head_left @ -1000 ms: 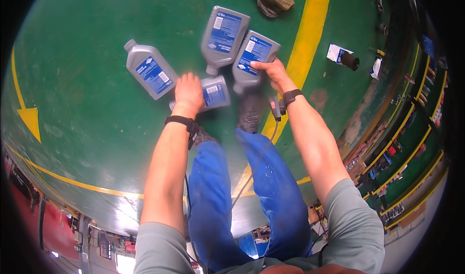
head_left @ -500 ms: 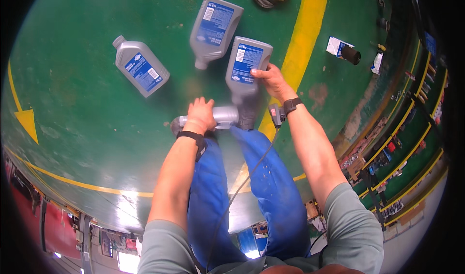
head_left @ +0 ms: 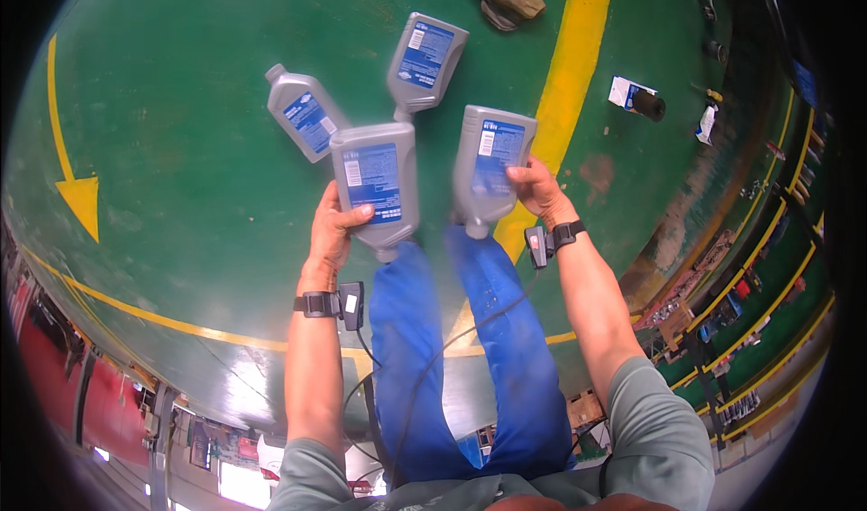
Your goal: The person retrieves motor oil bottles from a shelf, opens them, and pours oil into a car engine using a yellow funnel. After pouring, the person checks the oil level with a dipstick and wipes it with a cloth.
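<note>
My left hand [head_left: 334,227] is closed round a grey plastic oil bottle [head_left: 408,159] with a blue label, its thumb across the label's lower part. That bottle points neck-down above my left leg. My right hand [head_left: 539,190] grips a second grey oil bottle [head_left: 479,172] by its right side, also neck-down, just above my right leg. Beyond them a third oil bottle [head_left: 450,69] has its neck toward me. A fourth oil bottle [head_left: 289,91] is to its left, cap end away from me, its lower corner close behind the bottle in my left hand.
A yellow stripe [head_left: 578,51] runs along the green floor on the right. Past it lie a dark cylinder [head_left: 648,105] and a white-and-blue box [head_left: 621,91]. A crumpled brown cloth-like thing [head_left: 508,1] lies at the far edge. Cables [head_left: 452,339] cross my legs; yellow-edged shelving stands right.
My left hand has gone from a bottle lying sideways near my legs to holding one neck-down. My right hand's bottle has come slightly nearer and right. The view has also shifted.
</note>
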